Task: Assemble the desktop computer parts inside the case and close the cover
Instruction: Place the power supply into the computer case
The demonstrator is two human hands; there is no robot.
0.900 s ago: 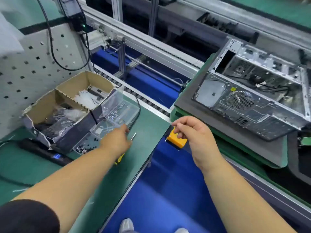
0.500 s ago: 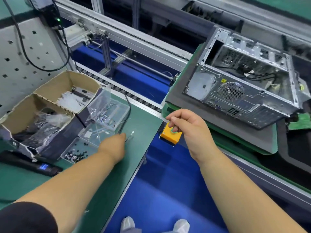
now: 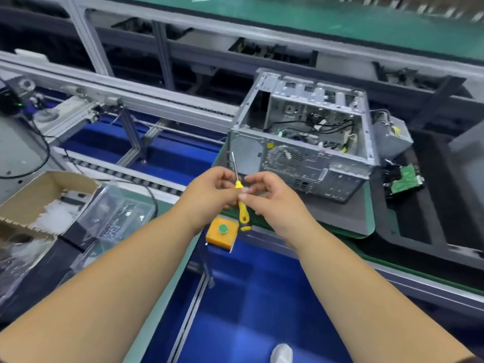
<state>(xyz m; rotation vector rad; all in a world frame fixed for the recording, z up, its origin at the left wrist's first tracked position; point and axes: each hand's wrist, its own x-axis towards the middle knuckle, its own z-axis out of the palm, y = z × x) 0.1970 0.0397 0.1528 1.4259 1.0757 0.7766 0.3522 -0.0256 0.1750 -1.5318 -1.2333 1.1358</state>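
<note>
Head view, both hands meet at frame centre, above the near edge of the desk.

Screwdriver: long axis close to vertical, slight lean. Metal shaft and tip point up and a bit left, toward the computer case; yellow/black handle end points down, toward the person. Tip shows in front of the case's rear panel; can't tell if it touches.

Left hand: fingers curled, pinching the screwdriver at the top of the handle, approx. where shaft meets handle. Grip closed on the tool.

Right hand: thumb and fingers curled in on the handle from the other side, thumb tip against the yellow part. Grip also closed on the tool; fingertips somewhat blurred.

Case: lies on a grey mat on a green pallet, side cover off, open side facing up. Cables and a board visible inside. Rear panel w/ round fan grille faces the person. Case is beyond and right of the hands.

Just below the hands: orange box w/ green button, fixed at the desk edge; screwdriver handle end is just beside it in view.

Left side of desk: cardboard box w/ white bits inside, clear plastic tray w/ small screws next to it.

Far right: green circuit board on a dark mat, apart from the case.
</note>
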